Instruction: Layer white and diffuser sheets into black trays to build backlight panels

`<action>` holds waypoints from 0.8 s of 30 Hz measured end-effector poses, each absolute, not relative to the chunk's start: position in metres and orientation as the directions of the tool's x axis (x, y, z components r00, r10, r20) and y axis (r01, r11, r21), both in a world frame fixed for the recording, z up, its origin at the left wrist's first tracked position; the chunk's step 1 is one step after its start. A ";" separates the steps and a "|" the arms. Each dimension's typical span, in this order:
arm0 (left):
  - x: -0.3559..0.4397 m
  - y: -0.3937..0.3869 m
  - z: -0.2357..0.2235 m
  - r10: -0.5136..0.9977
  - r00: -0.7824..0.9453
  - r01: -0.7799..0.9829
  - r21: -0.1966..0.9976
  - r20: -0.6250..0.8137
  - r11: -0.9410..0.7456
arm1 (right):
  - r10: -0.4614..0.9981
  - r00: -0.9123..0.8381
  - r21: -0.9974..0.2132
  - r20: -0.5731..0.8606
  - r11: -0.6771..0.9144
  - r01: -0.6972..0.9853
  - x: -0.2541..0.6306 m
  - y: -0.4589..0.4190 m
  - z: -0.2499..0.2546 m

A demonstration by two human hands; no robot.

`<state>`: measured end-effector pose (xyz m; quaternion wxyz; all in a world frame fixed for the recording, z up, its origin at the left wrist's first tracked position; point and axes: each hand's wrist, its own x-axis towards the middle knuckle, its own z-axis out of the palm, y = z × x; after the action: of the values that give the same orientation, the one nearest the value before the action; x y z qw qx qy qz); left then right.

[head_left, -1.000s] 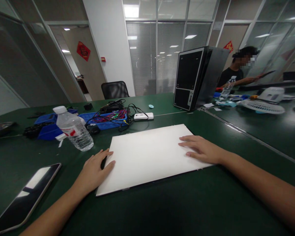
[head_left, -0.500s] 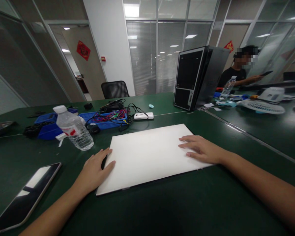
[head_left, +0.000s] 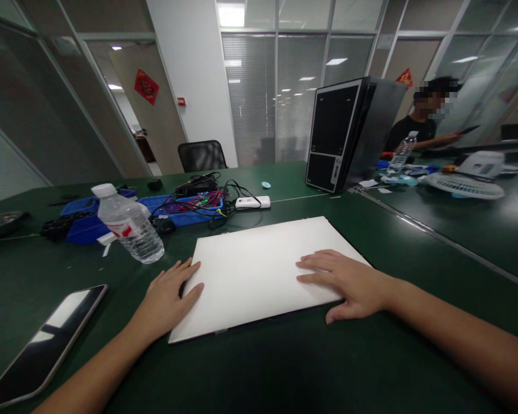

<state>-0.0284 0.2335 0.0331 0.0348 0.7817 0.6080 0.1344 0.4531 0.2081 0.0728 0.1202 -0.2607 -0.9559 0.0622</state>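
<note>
A flat white rectangular panel (head_left: 254,282) with thin dark edges lies on the green table (head_left: 285,368) in front of me. At the panel's left edge, my left hand (head_left: 170,302) rests with thumb and fingers apart, their tips over the white surface. My right hand (head_left: 345,282) is stretched over the panel's right part, fingers spread and the thumb past its near edge. Neither hand grips anything. Left of my left hand stand a tilted-looking water bottle (head_left: 132,230) and, nearer me, a smartphone (head_left: 47,339) lying flat.
Behind the panel are a blue tray (head_left: 185,217) of tangled wires and a white device (head_left: 252,202). A black computer tower (head_left: 349,135) stands at the back right. Beyond it, a person (head_left: 414,126) holds a dark device near another bottle (head_left: 402,152) and a white fan (head_left: 468,178).
My right hand has slid left and toward me across the panel, and its thumb now reaches past the near edge. My left hand has barely moved.
</note>
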 end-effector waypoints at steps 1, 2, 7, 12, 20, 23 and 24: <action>-0.028 0.233 0.033 0.961 0.226 0.942 0.213 0.162 -0.257 | 0.515 -0.836 -0.173 0.191 0.856 0.487 0.451 0.207 0.072; -0.028 0.233 0.032 0.962 0.225 0.944 0.209 0.155 -0.255 | 0.521 -0.831 -0.162 0.193 0.853 0.497 0.449 0.207 0.071; -0.027 0.233 0.031 0.968 0.220 0.949 0.204 0.124 -0.241 | 0.484 -0.832 -0.051 0.270 0.870 0.490 0.450 0.205 0.072; -0.027 0.233 0.035 0.977 0.180 0.939 0.275 0.110 -0.204 | 0.307 -0.885 0.100 0.351 0.927 0.361 0.445 0.200 0.078; -0.027 0.235 0.042 0.985 0.144 0.929 0.329 0.092 -0.166 | 0.150 -0.887 0.220 0.436 0.938 0.267 0.436 0.195 0.082; -0.027 0.235 0.042 0.985 0.135 0.928 0.336 0.109 -0.164 | 0.089 -0.891 0.263 0.446 0.938 0.226 0.434 0.193 0.084; -0.027 0.235 0.043 0.985 0.131 0.926 0.341 0.112 -0.162 | 0.073 -0.890 0.275 0.450 0.937 0.215 0.433 0.192 0.085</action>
<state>-0.0270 0.2351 0.0426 0.0944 0.7460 0.6404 0.1564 0.4330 0.1923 0.0853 0.2222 -0.0751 -0.9588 -0.1606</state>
